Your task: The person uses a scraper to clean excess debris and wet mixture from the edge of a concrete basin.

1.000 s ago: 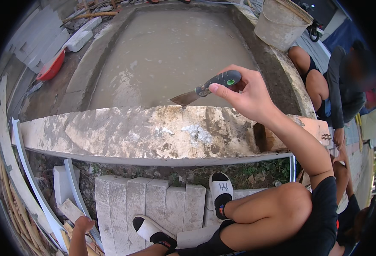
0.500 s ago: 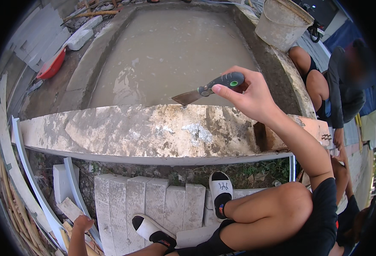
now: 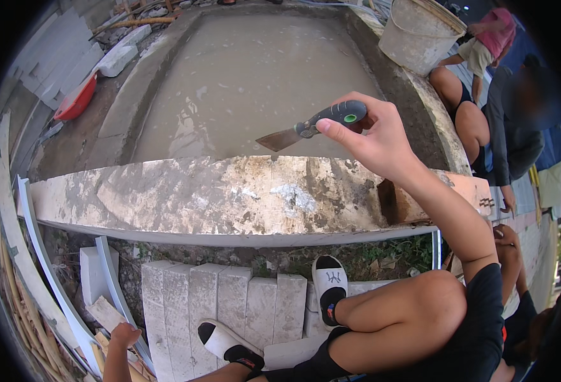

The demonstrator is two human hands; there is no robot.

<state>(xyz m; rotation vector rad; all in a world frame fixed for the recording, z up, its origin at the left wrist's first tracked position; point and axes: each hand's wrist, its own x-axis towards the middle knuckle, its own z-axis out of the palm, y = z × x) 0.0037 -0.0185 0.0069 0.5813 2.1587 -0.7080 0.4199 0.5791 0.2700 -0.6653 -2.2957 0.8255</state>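
Above the near wall of a water-filled basin, my right hand [image 3: 382, 137] is closed round the dark handle of a putty knife [image 3: 334, 116]. The knife has a green-ringed hole near its handle end, and its stained triangular blade points left and down, just over the inner edge of the near wall [image 3: 229, 191]. Chips, grey smears and a white patch mark the wall's top. At lower left, my left hand [image 3: 125, 334] is closed on one end of a small, flat, pale board [image 3: 106, 313].
Murky grey water [image 3: 261, 70] fills the basin. A dirty white bucket [image 3: 420, 35] stands on its right rim, beside a seated person [image 3: 516, 134]. Pale blocks [image 3: 210, 312] lie under my feet. Metal strips [image 3: 44, 254] and bamboo run along the left; a red basin [image 3: 78, 99] lies beyond.
The putty knife's blade has lifted slightly off the wall's edge. A person in a pink top has come into view at the upper right. My left hand stays in place.
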